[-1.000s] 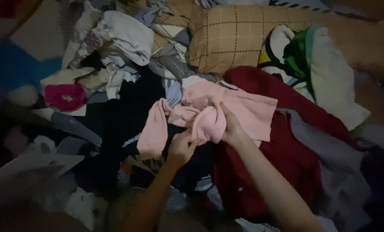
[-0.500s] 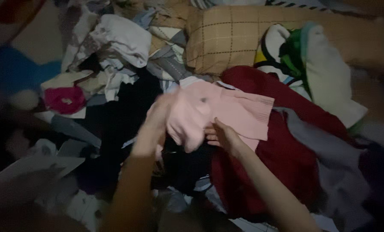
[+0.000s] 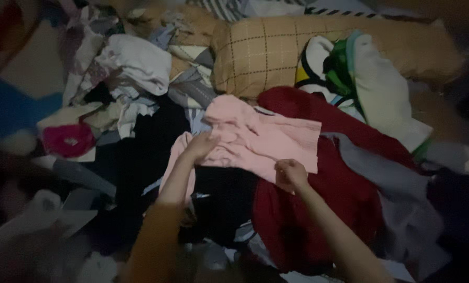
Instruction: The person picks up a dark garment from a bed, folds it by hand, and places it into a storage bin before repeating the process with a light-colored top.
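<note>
At far left a magenta garment lies in the heap, with a white garment above it. At center, the left hand rests flat on the pink garment; the right hand pinches its lower edge. A dark red garment lies underneath, a tan checked pillow above.

1. The left hand, which had been raised and blurred above the pile half a second earlier, came down flat onto the pink garment's left part
2. The pink garment, bunched up a second before, now lay spread wider across the dark red garment
3. The right hand shifted to the pink garment's lower edge, gripping it
</note>
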